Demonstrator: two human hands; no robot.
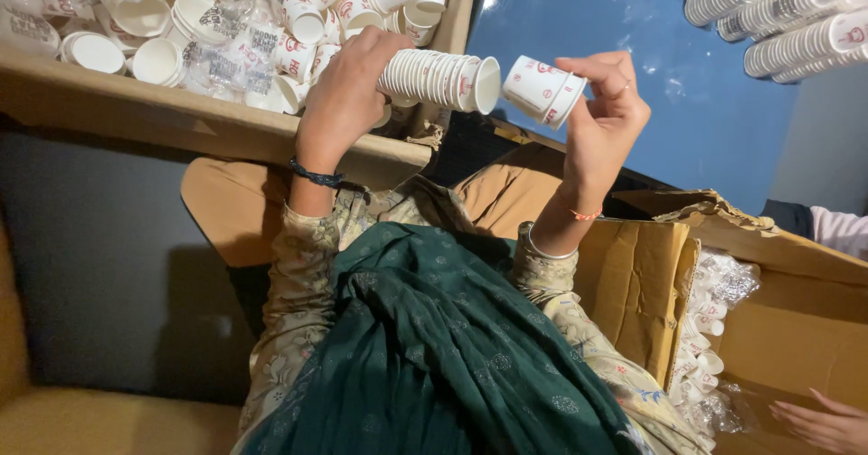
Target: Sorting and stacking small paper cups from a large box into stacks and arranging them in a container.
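Observation:
My left hand grips a long nested stack of white paper cups with red print, held sideways with its open end toward the right. My right hand holds a short nested pair of the same cups by the fingertips, just right of the stack's open end and a small gap away. Both hands hover over the edge of a cardboard box filled with several loose cups and clear plastic wrap.
A blue surface lies beyond my hands, with long cup stacks at the top right. A second open cardboard box holds wrapped cups. Another person's hand and sleeve show at right.

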